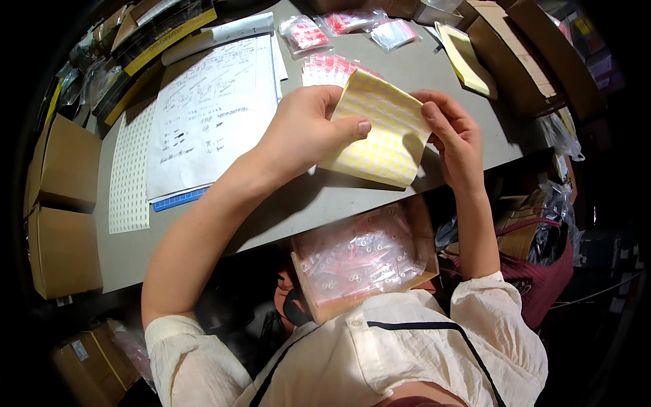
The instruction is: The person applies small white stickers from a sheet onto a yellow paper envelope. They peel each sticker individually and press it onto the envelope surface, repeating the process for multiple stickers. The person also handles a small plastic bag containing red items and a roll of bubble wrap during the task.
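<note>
Both hands hold a yellow sheet of round stickers (380,132) up over the front part of the table. My left hand (308,129) grips its left side, thumb lying across the front and fingers hidden behind. At the upper right edge, my right hand (456,129) has thumb and fingers closed on the sheet. The sheet curls, and rows of pale dots cover it. Just behind it lie fanned small plastic bags with red print (322,68), partly covered by the sheet and my left hand.
Below the table edge, a cardboard box (308,288) holds clear bags with small rings. Handwritten papers (210,115) and a white dotted sheet (130,176) lie left. Packed bags (303,32) sit at the back; a yellow pad (468,61) and cartons (508,44) stand right.
</note>
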### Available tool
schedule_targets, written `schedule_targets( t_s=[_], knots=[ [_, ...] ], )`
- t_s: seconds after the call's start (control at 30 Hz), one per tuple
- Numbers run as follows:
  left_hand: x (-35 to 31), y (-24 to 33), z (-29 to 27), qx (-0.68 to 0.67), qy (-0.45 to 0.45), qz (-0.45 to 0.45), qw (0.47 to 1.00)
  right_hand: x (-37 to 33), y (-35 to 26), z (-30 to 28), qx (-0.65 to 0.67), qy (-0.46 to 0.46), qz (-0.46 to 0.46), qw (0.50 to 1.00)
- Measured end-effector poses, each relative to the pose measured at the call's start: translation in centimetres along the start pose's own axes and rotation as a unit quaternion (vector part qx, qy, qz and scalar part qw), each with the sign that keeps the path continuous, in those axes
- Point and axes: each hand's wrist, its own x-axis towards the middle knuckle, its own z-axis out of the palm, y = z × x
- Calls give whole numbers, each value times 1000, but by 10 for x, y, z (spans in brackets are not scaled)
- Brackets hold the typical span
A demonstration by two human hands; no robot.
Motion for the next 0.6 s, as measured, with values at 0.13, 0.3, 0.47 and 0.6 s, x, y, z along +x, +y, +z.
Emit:
schedule_targets(
  t_s=[0.13,0.3,0.47,0.6],
  knots=[
    [-2,-3,4,38,10,28,999,3,-2,-1,37,-21,58,997],
    [-2,-8,5,-14,-30,-27,999,1,16,1,-26,-7,-55,998],
    [-1,9,2,-134,-60,-107,983,-9,19,1,-97,5,-99,990],
    [0,13,1,-152,-48,-109,981,-14,16,1,-149,-24,-135,979]
  ],
)
